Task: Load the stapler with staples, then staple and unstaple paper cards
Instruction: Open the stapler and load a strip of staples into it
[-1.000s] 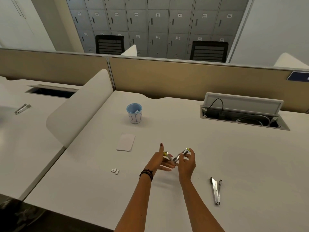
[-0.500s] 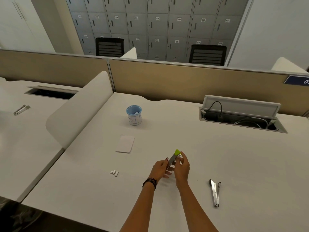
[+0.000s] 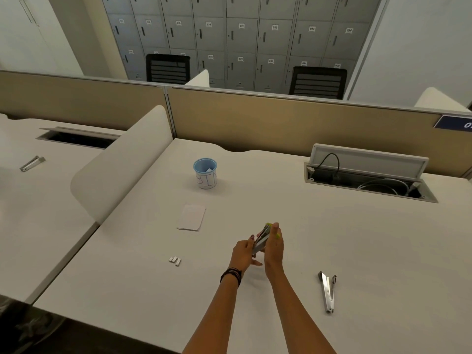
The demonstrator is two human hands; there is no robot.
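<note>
Just above the counter (image 3: 332, 238), I hold the stapler (image 3: 261, 240) up between my two hands, left hand (image 3: 244, 252) gripping one side, right hand (image 3: 274, 247) pressing the other, so it stays steady. Spare staples (image 3: 175, 260) wait nearby to my left, paper cards (image 3: 191, 217) farther back.

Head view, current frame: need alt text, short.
Both hands, left and right, hold a small stapler above a white desk. On the desk lie staple strips, paper cards, a blue cup marked BIN and a metal staple remover.
</note>
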